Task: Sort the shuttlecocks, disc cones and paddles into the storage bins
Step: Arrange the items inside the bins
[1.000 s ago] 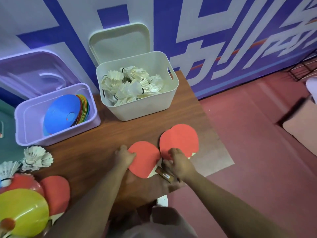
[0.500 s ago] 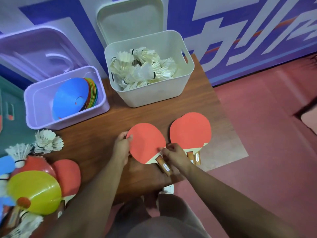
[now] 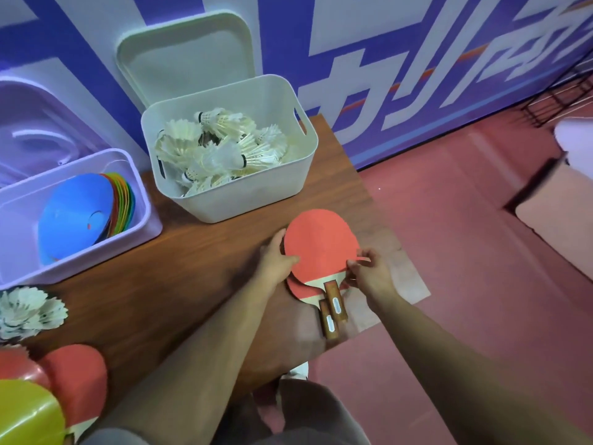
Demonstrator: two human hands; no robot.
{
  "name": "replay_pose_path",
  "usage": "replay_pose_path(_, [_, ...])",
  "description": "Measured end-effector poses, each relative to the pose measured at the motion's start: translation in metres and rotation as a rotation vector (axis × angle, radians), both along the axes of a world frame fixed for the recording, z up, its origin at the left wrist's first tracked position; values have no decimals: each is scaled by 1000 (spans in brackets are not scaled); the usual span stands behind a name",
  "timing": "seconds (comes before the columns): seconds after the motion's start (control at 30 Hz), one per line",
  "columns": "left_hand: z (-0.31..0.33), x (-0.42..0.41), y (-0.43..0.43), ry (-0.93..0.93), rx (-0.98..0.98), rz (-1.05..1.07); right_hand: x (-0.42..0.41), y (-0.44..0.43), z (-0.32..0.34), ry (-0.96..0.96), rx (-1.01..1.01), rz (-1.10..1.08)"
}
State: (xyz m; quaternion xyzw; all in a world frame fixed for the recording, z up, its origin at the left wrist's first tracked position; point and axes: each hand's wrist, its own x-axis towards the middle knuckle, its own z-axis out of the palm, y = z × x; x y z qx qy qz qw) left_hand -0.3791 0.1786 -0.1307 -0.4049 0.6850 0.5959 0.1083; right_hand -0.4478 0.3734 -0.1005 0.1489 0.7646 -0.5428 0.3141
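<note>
Two red paddles stacked one on the other near the right edge of the wooden table, handles side by side and pointing back toward the body. Left hand pressed against the left rim of the top blade, thumb on its face; right hand pinching the right rim near the neck. Both closed on the stack, probably to square the two up so they lift as one.

Just behind the paddles, a white bin full of shuttlecocks, its lid leaning on the wall. Left of that bin, a lilac bin with disc cones stood on edge. No third bin for paddles in view, so the drop spot cannot be told.

Far left of the paddles, still unsorted: loose shuttlecocks, another red paddle and a yellow cone. Nothing on the table between the stack and either bin; open floor directly to the right.
</note>
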Motion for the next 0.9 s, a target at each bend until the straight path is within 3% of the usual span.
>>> replay_pose_path(0.17, [-7,-12,16,-125,-29,-41,-6,10,-29,151,368,265])
replay_pose_path(0.23, [-12,-16,15,-205,-97,16,-7,11,-35,154,404,293])
replay_pose_path(0.3, [-14,-17,15,-268,-113,38,-10,9,-34,57,314,186])
replay_pose_path(0.47, [-20,-15,19,-192,-18,67,-18,10,-29,-131,117,16])
replay_pose_path(0.67, [-28,-13,12,-113,31,53,-2,7,-25,-142,-185,-74])
replay_pose_path(0.8, [-25,-1,0,-70,113,81,-6,-5,-15,8,-217,84])
replay_pose_path(0.9, [-17,10,-25,12,8,38,-7,-25,0,197,-201,278])
